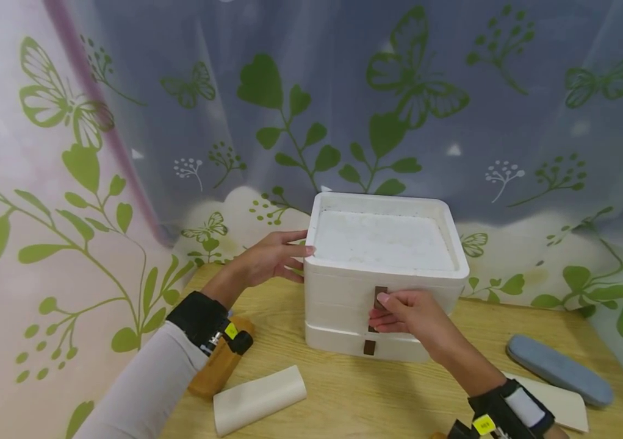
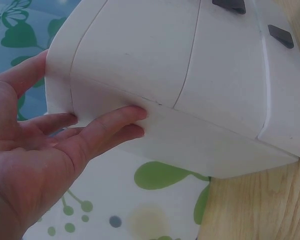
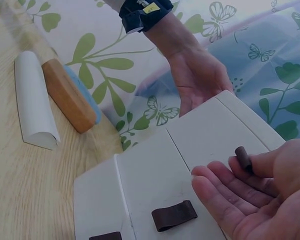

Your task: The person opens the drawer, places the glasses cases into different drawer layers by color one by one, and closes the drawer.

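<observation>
A white box of stacked drawers (image 1: pixel 388 311) with a recessed top stands on the wooden table against the patterned curtain. Brown pull tabs mark its front; the middle tab (image 3: pixel 174 216) and the lowest tab (image 1: pixel 369 347) hang untouched in the right wrist and head views. My right hand (image 1: pixel 412 314) pinches the top pull tab (image 3: pixel 243 159) between thumb and index finger, its other fingers loosely bent. On the box's left side, my left hand (image 2: pixel 55 135) rests its extended fingertips, thumb up near the top rim. The drawers look closed.
A cream case (image 1: pixel 259 399) and an orange-brown case (image 1: pixel 220 366) lie front left, the latter partly behind the left wrist. A blue-grey case (image 1: pixel 558 369) and another cream case (image 1: pixel 558 405) lie at the right. The curtain (image 1: pixel 289 164) hangs right behind the box.
</observation>
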A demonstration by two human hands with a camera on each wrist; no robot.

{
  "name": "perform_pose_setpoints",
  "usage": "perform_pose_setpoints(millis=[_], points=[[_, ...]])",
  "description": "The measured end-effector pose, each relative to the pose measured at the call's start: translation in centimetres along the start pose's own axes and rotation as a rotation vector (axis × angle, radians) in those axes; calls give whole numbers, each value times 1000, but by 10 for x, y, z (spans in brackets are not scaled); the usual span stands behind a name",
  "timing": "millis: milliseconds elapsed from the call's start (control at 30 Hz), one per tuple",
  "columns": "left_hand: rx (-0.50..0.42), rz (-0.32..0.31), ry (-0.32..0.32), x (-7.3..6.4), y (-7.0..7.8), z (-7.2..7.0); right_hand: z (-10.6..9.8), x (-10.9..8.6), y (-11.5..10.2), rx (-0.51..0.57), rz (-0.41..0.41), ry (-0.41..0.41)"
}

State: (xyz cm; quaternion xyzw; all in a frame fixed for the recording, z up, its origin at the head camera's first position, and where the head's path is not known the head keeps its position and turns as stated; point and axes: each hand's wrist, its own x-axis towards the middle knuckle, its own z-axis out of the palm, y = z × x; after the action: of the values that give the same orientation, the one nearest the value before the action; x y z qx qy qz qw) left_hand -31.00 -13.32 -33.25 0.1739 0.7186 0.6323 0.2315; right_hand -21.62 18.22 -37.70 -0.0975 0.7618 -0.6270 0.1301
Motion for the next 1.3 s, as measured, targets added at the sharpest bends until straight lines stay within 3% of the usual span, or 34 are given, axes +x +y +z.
perform_pose_setpoints(millis=[367, 1300], points=[[1, 30, -13, 0, -2, 0, -7, 1, -3, -76, -17, -77], [1, 47, -28, 0, -7, -1, -5, -9, -6, -76, 8, -140]])
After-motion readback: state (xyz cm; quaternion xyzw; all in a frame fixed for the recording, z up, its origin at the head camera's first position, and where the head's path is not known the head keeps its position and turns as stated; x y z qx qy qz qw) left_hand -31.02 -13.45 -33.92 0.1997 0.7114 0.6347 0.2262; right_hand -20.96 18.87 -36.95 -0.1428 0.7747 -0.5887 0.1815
